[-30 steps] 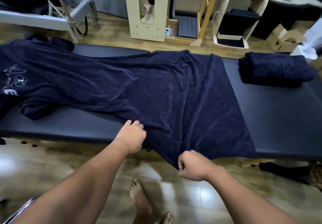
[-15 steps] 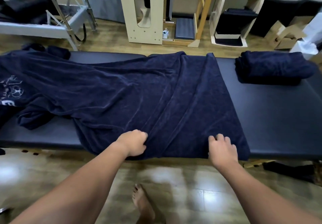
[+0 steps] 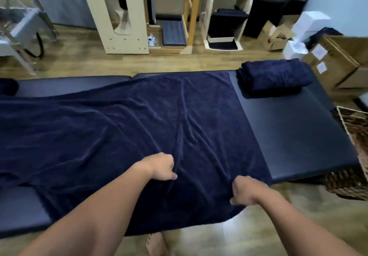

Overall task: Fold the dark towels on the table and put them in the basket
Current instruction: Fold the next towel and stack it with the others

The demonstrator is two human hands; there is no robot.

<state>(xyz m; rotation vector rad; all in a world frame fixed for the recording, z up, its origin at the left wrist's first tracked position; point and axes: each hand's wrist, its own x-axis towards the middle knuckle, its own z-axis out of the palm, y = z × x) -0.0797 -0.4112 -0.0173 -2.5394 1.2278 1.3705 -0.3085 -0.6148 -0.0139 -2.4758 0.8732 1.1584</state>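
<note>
A large dark navy towel (image 3: 123, 128) lies spread and wrinkled over the black padded table (image 3: 288, 136), its near edge hanging over the front. My left hand (image 3: 161, 167) pinches a fold of the towel near the front edge. My right hand (image 3: 246, 191) grips the towel's near right corner just past the table's front edge. A folded dark towel (image 3: 272, 76) lies at the table's far right corner. A woven wicker basket (image 3: 354, 156) stands on the floor at the table's right end, partly cut off by the frame.
Cardboard boxes (image 3: 338, 60) and white boxes (image 3: 306, 26) stand beyond the right end. Wooden exercise equipment (image 3: 121, 14) and a cream stool (image 3: 225, 16) line the far wall. A metal frame (image 3: 23, 26) sits far left. My bare foot (image 3: 157, 244) is on the wooden floor.
The view has shifted right, bringing the basket into sight. My right hand has gone from resting on the towel's edge to gripping its corner; the towel now lies flatter and hangs further over the front.
</note>
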